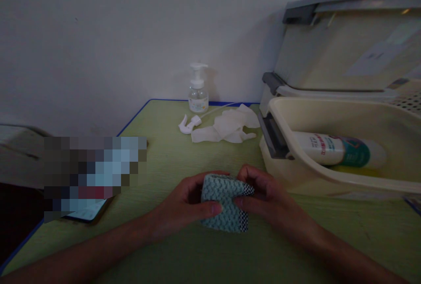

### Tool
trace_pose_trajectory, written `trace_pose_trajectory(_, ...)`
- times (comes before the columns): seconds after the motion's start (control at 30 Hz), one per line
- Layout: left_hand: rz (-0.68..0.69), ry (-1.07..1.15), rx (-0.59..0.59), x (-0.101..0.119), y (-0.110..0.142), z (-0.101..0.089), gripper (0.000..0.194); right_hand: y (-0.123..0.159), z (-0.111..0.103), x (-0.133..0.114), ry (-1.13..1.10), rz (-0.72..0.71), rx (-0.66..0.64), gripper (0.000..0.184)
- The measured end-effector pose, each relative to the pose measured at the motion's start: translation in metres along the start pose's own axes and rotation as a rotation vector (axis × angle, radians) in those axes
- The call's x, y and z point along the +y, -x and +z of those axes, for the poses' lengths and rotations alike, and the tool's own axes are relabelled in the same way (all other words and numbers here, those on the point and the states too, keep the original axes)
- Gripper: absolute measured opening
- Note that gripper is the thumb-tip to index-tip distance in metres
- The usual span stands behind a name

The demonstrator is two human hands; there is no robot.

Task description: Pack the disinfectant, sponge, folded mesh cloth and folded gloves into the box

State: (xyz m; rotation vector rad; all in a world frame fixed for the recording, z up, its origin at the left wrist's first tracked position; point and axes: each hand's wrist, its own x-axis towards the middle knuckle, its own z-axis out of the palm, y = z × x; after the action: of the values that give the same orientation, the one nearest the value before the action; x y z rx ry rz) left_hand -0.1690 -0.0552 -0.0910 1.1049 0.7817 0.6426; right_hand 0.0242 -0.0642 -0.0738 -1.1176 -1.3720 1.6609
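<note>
A folded teal cloth (pixel 223 220) with a textured weave and a black-and-white checked edge is held between both hands above the green table (pixel 158 152). My left hand (pixel 190 200) grips its left side, the thumb lying across the front face. On the right, my right hand (pixel 259 192) pinches the checked edge between thumb and fingers. The fingers behind the cloth are partly hidden.
A clear pump bottle (pixel 198 97) stands by the wall. Before it lie a white spray nozzle (pixel 189 124) and a crumpled white sheet (pixel 226 126). Right, a cream basket (pixel 283 179) holds a white-and-green bottle (pixel 338 149), near stacked bins (pixel 332 51). A phone (pixel 87 211) lies left, partly blurred.
</note>
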Motion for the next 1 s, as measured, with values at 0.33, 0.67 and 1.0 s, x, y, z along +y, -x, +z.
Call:
trace_pose_trajectory(0.33,0.029,-0.025,-0.033,0.000,-0.004,-0.002,0.042,-0.002,0.001,-0.001,-0.105,0.048,-0.016,0.042)
trace_pose_trajectory(0.67,0.160,-0.281,0.015,-0.006,0.006,-0.002,0.074,-0.006,-0.003,0.008,-0.138,0.049,0.042,0.047)
trace_pose_trajectory(1.0,0.613,-0.798,0.018,-0.005,0.008,-0.018,0.096,-0.003,-0.003,0.001,-0.281,0.135,0.176,0.040)
